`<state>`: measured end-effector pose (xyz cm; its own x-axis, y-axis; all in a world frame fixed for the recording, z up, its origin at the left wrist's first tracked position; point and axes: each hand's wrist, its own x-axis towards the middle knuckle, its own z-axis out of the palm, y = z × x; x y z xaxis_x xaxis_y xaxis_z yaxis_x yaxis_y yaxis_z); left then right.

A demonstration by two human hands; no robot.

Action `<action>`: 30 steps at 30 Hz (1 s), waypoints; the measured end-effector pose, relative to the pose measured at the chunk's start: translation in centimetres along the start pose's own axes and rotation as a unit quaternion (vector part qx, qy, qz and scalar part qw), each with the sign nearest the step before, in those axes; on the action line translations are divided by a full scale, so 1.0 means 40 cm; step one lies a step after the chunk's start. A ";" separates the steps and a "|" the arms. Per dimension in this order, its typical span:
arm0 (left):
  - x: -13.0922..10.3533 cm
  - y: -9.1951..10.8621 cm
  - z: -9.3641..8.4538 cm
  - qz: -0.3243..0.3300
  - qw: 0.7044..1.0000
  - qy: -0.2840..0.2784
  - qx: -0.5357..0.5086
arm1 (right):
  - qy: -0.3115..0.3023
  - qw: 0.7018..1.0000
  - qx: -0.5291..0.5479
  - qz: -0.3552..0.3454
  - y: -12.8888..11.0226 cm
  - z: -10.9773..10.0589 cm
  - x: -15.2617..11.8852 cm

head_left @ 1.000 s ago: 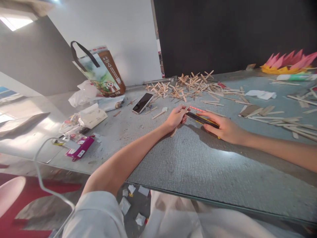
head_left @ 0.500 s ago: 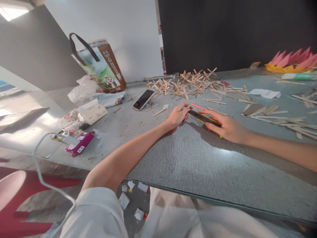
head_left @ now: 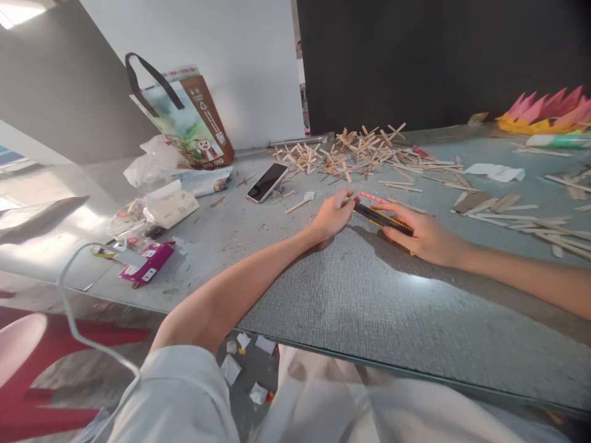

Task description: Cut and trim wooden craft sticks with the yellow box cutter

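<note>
My right hand (head_left: pixel 429 237) is wrapped around a black and yellow utility knife (head_left: pixel 383 218), which points left and lies low over the table. The front end of the knife meets the fingertips of my left hand (head_left: pixel 336 214). Those fingers are pinched on a thin wooden craft stick (head_left: pixel 354 195), mostly covered by the hand; the exact contact between blade and stick is too small to make out. Just beyond the knife lies a narrow red patterned strip (head_left: pixel 372 197). A loose craft stick (head_left: pixel 406 205) rests behind my right fingers.
A heap of craft sticks (head_left: pixel 351 151) spreads across the back, with more sticks (head_left: pixel 526 221) at right. A phone (head_left: pixel 268 183), a printed bag (head_left: pixel 189 123) and a purple packet (head_left: pixel 148 263) stand or lie left. A pink and yellow paper crown (head_left: pixel 547 114) sits far right.
My left hand has turned slightly and shifted a little right against the knife's front. The stick end that showed under it is now mostly hidden. The right hand looks nearly still.
</note>
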<state>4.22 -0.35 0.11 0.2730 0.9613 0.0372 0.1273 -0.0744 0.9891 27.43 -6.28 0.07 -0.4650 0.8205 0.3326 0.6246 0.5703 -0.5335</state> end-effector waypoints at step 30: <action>-0.007 0.000 -0.001 0.062 0.994 -0.003 0.095 | -0.009 1.000 0.002 -0.008 0.011 0.004 -0.002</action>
<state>4.11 -0.61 0.11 0.3040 0.9399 0.1556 0.2694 -0.2415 0.9323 27.65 -6.10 -0.34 -0.4855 0.8109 0.3267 0.6156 0.5824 -0.5309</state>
